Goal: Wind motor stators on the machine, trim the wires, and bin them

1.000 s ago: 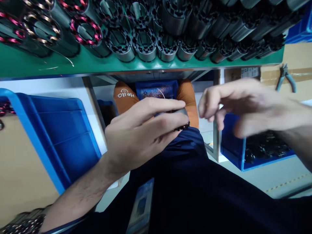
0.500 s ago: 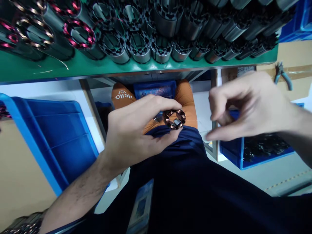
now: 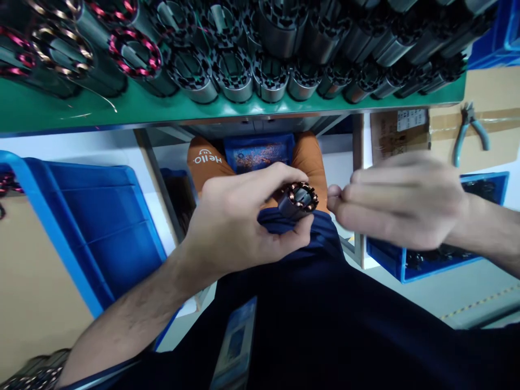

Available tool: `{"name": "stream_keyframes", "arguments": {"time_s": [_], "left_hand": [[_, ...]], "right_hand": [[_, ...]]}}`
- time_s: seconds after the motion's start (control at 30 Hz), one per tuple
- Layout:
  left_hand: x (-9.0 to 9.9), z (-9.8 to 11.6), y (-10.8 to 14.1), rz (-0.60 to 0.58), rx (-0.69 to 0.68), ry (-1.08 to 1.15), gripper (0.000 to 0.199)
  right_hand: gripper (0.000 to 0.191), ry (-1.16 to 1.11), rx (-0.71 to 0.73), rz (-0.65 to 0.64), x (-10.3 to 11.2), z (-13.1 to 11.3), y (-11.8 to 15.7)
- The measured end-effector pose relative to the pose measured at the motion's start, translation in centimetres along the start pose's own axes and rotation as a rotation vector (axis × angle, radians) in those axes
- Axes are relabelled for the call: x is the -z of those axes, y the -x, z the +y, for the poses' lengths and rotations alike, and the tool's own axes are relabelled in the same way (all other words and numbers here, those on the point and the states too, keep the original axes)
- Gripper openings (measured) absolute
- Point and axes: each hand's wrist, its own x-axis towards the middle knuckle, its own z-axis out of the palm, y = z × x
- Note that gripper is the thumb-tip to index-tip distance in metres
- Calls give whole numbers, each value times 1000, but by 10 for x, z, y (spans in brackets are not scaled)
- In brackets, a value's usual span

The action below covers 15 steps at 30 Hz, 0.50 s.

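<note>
Above my lap, my left hand (image 3: 244,216) grips a small motor stator (image 3: 299,199) between thumb and fingers. Copper windings ring its upper end, which is tilted toward the camera and to the right. To the right of the stator and apart from it is my right hand (image 3: 398,203), somewhat blurred. Its fingers are drawn together with the tips toward the stator; whatever they may pinch is too small or hidden to make out.
Rows of stators (image 3: 270,81) stand on a green bench (image 3: 134,111) ahead, some with pink or copper windings. Pliers (image 3: 467,127) lie on cardboard at right. A blue crate (image 3: 93,227) stands left, a blue bin of dark parts (image 3: 404,260) right, another blue tray (image 3: 260,154) between the knees.
The stator has tilted in my left hand and shifted slightly right, so more of its side shows. My right hand has turned, its curled fingers closing together and moving left toward the stator.
</note>
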Motion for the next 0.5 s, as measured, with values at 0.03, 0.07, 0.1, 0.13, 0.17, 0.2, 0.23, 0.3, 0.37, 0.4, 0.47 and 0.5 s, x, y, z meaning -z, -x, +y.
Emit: {"name": "stream_keyframes", "arguments": {"time_s": [0.03, 0.07, 0.1, 0.13, 0.17, 0.2, 0.23, 0.3, 0.37, 0.4, 0.47, 0.5], "left_hand": [[0, 1, 1, 6, 28, 23, 27], [1, 1, 2, 14, 33, 44, 26], [2, 1, 3, 26, 14, 51, 24], [4, 1, 3, 51, -15, 43, 22], [5, 1, 4, 89, -48, 31, 20], [6, 0, 4, 133, -91, 19, 20], [6, 0, 4, 174, -136, 7, 20], [7, -1, 3, 223, -237, -20, 21], [8, -2, 2, 204, -351, -68, 23], [7, -2, 2, 180, -384, -101, 23], [6, -2, 4, 142, -381, -177, 19], [5, -2, 5, 139, -334, -207, 18]], "right_hand": [[41, 49, 28, 39, 5, -2, 2], [41, 48, 50, 79, 10, -3, 4], [40, 7, 60, 105, 16, -2, 5], [41, -82, 42, 111, 20, 0, 6], [45, -213, -8, 87, 23, 4, 6], [49, -366, -84, 26, 24, 8, 6], [53, -504, -176, -59, 23, 11, 5], [54, -679, -330, -239, 14, 17, 0], [55, -752, -385, -376, 1, 17, -5], [53, -741, -378, -378, -5, 15, -6], [50, -545, -280, -232, -10, 8, -5], [49, -401, -213, -136, -10, 5, -3]]}}
